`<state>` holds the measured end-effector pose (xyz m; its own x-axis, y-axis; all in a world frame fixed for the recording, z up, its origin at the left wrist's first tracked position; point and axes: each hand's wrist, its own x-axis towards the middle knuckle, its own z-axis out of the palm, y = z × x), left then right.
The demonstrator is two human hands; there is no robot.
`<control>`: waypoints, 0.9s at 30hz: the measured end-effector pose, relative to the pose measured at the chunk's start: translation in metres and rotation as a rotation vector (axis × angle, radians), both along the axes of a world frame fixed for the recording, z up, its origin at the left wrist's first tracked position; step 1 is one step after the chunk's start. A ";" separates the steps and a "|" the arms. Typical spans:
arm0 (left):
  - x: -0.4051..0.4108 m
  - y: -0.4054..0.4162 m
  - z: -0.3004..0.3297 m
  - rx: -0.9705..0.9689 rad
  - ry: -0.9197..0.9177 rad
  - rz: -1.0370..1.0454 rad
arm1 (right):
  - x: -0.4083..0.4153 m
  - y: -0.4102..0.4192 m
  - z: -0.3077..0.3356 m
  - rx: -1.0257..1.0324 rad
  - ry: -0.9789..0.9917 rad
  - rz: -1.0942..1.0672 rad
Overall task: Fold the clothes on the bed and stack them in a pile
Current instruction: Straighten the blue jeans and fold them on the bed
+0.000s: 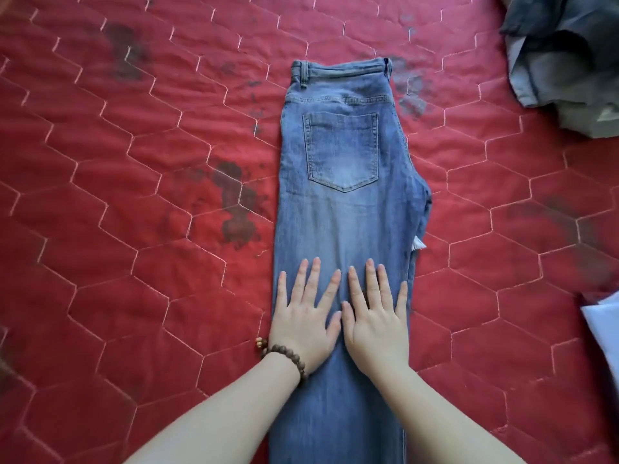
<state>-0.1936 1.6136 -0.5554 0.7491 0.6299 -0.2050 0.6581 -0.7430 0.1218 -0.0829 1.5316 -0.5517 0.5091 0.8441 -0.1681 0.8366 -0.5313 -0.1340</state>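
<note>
A pair of blue jeans point(341, 202) lies lengthwise on the red quilted bed point(134, 229), folded in half along its length, one back pocket facing up and the waistband at the far end. My left hand point(304, 316) and my right hand point(375, 316) lie flat side by side on the thigh part, fingers straight and spread, pressing on the denim. A beaded bracelet circles my left wrist. The lower legs run out of the bottom of the view.
A crumpled grey garment point(566, 58) lies at the far right corner. A white cloth point(603, 326) pokes in at the right edge. Dark stains mark the red cover left of the jeans.
</note>
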 end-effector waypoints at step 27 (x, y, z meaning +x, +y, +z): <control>-0.162 -0.231 0.050 -0.403 -0.390 0.554 | -0.148 -0.247 0.049 0.105 0.362 -0.236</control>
<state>-0.3555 1.3826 -0.5051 0.4123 0.8657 -0.2838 0.7740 -0.1685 0.6104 -0.2305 1.2847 -0.5025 0.6142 0.7338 -0.2903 0.5832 -0.6699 -0.4594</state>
